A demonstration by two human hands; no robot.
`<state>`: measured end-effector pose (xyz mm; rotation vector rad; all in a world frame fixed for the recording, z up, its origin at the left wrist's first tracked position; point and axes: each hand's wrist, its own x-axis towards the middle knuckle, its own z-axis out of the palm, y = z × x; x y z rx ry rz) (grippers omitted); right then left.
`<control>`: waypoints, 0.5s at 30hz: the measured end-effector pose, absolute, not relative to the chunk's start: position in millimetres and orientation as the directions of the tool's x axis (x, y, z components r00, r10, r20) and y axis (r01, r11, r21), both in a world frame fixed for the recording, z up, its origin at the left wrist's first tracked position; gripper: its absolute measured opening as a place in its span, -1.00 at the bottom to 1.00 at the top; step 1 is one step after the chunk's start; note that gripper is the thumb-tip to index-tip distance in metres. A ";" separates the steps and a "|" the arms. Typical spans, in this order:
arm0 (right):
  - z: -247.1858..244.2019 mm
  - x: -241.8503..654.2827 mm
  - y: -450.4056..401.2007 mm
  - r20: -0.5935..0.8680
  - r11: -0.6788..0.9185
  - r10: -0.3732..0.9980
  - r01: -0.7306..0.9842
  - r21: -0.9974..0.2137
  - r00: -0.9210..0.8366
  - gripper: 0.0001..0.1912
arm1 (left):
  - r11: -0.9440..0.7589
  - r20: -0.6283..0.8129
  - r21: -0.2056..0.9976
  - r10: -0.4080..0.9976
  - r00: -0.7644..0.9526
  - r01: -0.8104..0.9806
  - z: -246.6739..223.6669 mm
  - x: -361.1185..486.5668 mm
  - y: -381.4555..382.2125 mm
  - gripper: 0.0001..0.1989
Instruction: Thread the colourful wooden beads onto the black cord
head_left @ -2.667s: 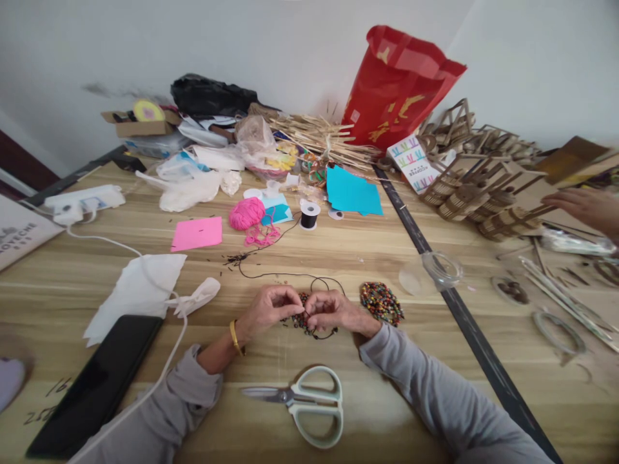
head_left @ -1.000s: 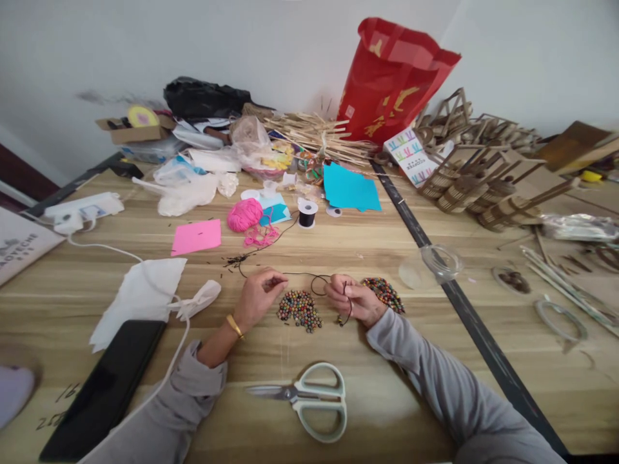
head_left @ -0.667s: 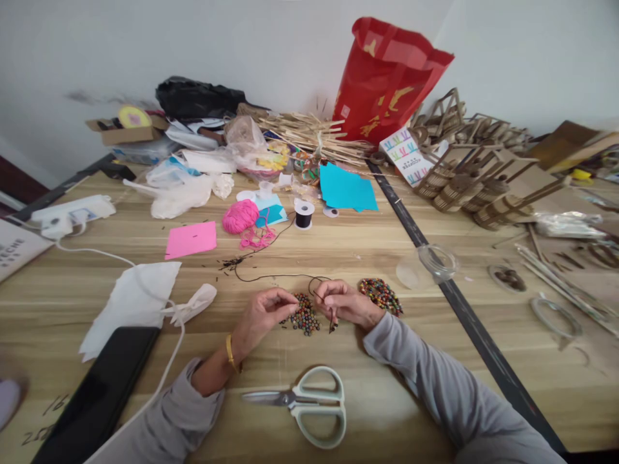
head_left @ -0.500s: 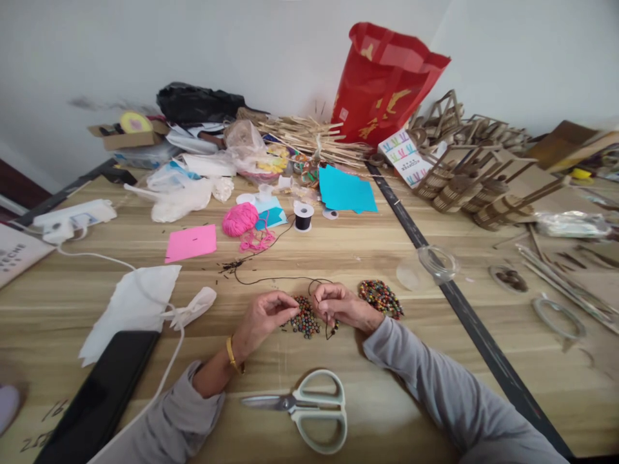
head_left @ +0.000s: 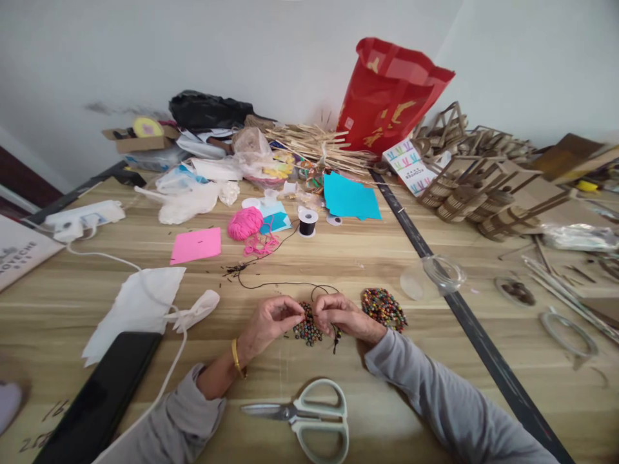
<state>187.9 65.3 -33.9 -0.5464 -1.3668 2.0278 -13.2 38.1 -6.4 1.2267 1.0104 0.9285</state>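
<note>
My left hand (head_left: 271,323) is closed in a pinch, its fingertips above a small pile of multicoloured beads (head_left: 307,333). Whatever sits between those fingertips is too small to make out. Just to the right, my right hand (head_left: 342,314) pinches a thin black cord (head_left: 275,283); its short end hangs below the fingers with a few dark beads on it. From there the cord loops back across the table towards a spool of black cord (head_left: 307,228). The two sets of fingertips are close together but apart. A heap of beads (head_left: 384,309) that look strung lies beyond my right wrist.
Scissors (head_left: 288,411) with pale handles lie in front of me. A black phone (head_left: 104,393) and white tissue (head_left: 133,309) are at left. Pink yarn (head_left: 244,223), blue sheets (head_left: 352,196) and a red bag (head_left: 391,96) stand farther back. Small woven baskets (head_left: 457,203) crowd the right.
My view has shifted slightly, so the table appears a little lower and to the right. The fingertips of my two hands have come slightly closer together. Both hands keep their pinch.
</note>
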 end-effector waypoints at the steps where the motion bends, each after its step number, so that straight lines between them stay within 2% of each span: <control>1: -33.0 187.8 65.2 0.004 -0.251 0.696 -0.248 -0.936 -0.718 -0.78 | 0.114 -0.103 0.993 0.949 0.298 -0.021 -6.5 -13.4 38.0 -0.86; 7: -28.3 187.4 64.5 0.011 -0.180 0.696 -0.189 -0.965 -0.718 -0.79 | 0.132 -0.129 0.991 0.942 0.308 0.011 -6.8 -13.2 36.7 -0.86; 15: -26.5 186.9 64.4 -0.021 -0.166 0.694 -0.132 -0.977 -0.720 -0.79 | 0.108 -0.119 0.993 0.941 0.318 0.052 -9.3 -13.6 36.6 -0.83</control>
